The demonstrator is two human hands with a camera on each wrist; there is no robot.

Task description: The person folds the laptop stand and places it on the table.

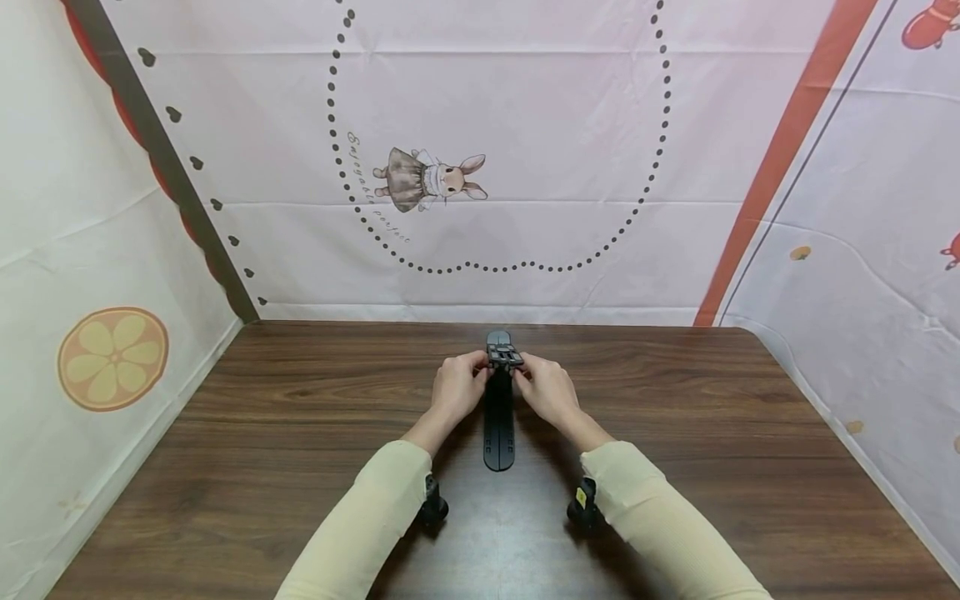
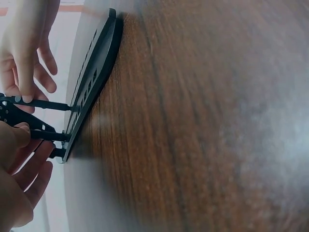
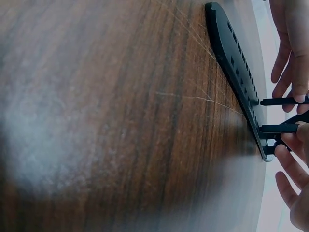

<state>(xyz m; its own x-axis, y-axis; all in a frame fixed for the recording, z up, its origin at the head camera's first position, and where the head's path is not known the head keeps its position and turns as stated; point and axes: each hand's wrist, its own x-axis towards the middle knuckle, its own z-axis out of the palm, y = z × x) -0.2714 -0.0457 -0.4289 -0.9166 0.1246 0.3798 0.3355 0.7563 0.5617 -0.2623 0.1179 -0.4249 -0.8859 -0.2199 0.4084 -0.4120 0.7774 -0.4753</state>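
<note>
A black folding stand [image 1: 498,433] lies on the table, its long slotted base [image 2: 91,79] flat against the wood with the rounded near end toward me. At its far end, thin bars [image 3: 280,128] and a hinged bracket [image 1: 504,356] rise from the base. My left hand [image 1: 459,386] pinches a bar on the left side of the bracket, thumb and fingers bent. From the right side my right hand [image 1: 550,388] pinches the opposite bar. Both wrist views show the two hands facing each other across the bars; parts of the bracket are hidden behind fingers.
The brown wooden table [image 1: 300,417] carries the stand. A printed cloth [image 1: 555,125] with a rabbit figure hangs behind the far edge, and more cloth [image 1: 97,250] covers the sides. Small black cameras [image 1: 432,504] sit on both wrists.
</note>
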